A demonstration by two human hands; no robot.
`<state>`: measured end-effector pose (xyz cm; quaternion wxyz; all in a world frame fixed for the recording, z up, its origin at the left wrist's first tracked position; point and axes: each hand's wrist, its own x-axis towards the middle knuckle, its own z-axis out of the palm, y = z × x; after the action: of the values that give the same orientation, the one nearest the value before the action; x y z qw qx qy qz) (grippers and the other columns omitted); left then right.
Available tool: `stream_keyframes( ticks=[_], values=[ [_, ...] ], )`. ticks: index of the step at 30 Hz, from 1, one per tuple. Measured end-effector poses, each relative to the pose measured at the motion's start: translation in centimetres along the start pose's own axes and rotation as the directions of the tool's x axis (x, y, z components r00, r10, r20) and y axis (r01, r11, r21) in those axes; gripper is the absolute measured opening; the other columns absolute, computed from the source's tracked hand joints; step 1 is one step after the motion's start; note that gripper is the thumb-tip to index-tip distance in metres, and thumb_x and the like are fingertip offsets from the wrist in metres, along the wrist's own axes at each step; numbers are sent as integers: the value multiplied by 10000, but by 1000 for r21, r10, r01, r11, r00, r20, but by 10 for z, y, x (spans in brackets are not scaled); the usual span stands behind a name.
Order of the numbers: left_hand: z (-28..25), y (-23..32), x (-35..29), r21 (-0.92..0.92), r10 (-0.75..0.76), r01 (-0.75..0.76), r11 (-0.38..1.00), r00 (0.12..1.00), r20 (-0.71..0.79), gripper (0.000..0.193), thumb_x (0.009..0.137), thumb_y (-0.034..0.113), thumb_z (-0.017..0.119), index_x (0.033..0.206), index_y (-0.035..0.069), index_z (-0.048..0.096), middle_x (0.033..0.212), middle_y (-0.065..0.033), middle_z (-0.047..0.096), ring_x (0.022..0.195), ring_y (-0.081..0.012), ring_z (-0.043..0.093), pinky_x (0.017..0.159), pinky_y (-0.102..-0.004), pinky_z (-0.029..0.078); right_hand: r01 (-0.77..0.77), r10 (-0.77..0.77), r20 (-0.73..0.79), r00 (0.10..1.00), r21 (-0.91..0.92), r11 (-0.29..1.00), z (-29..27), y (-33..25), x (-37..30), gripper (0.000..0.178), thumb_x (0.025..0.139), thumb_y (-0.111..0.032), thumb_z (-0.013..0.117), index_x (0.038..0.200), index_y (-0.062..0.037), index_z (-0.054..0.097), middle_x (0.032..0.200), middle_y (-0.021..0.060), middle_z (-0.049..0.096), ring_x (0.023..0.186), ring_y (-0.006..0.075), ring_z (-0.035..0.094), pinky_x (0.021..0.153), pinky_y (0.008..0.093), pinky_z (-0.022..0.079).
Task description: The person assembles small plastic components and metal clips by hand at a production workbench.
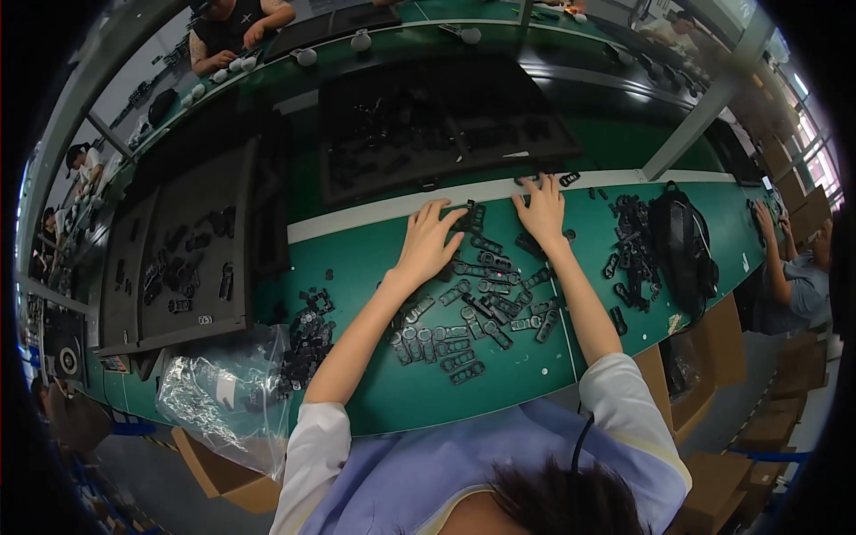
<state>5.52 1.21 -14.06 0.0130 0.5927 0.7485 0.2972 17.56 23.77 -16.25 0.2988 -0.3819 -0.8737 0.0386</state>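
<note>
My left hand is over the green table, its fingers apart and slightly bent. Its fingertips come up against a small black plastic part, with no grip on it that I can see. My right hand reaches to the pale strip along the table's far edge. Its fingers are spread and lie at a few dark pieces, partly hidden beneath them. Between my forearms many elongated black plastic parts with round openings lie loosely spread, some overlapping. Another such part rests right of my right fingertips.
Heaps of small black parts lie left and right. A black bag stands at the right. Dark divided trays hold more parts at the left and beyond the strip. A clear plastic bag hangs at the front left. Other people work nearby.
</note>
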Motion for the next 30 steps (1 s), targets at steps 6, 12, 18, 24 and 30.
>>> stream_keyframes(
  ticks=[6, 12, 18, 24, 30],
  values=[
    [21, -40, 42, 187, -34, 101, 977, 942, -334, 412, 842, 151, 617, 1233, 59, 527, 1326, -173, 436, 1271, -360, 377, 1013, -476, 342, -8, 4, -205, 979, -18, 1000, 2, 35, 25, 445, 831, -330, 642, 1220, -119, 602, 1328, 170, 497, 1246, 347, 430, 971, 508, 381],
    [39, -53, 40, 66, -64, 91, 994, 938, -340, 158, 830, 34, 583, 978, 1, 628, 1079, -155, 555, 1109, -328, 503, 860, -394, 475, 134, -121, -145, 982, 83, 988, 11, 55, 7, 273, 823, -295, 648, 989, -84, 692, 1154, 135, 606, 1094, 324, 528, 871, 485, 416],
    [12, -45, 4, 75, -48, 84, 994, 921, -388, 86, 815, -7, 589, 884, -15, 640, 897, -122, 608, 902, -272, 604, 735, -341, 509, -140, 129, 162, 978, 56, 989, -54, 33, -19, 254, 827, -272, 644, 997, -88, 686, 1066, 131, 641, 1025, 332, 571, 852, 464, 448],
    [-12, -38, -30, -268, -256, 168, 949, 905, -340, 174, 770, -20, 637, 944, -18, 633, 803, -122, 640, 726, -258, 642, 692, -329, 518, 72, -63, -90, 994, 97, 993, -38, 34, -20, 233, 811, -227, 653, 976, -65, 679, 1048, 127, 645, 1001, 333, 574, 836, 428, 457],
    [-32, -21, -64, -443, -390, 272, 854, 899, -201, 225, 773, -36, 657, 995, -18, 633, 781, -77, 662, 702, -148, 648, 656, -254, 519, 356, -428, 2, 904, 551, 754, -19, -49, -27, 243, 790, -162, 667, 1002, -44, 664, 1041, 118, 643, 1046, 330, 567, 898, 408, 449]
  ],
)
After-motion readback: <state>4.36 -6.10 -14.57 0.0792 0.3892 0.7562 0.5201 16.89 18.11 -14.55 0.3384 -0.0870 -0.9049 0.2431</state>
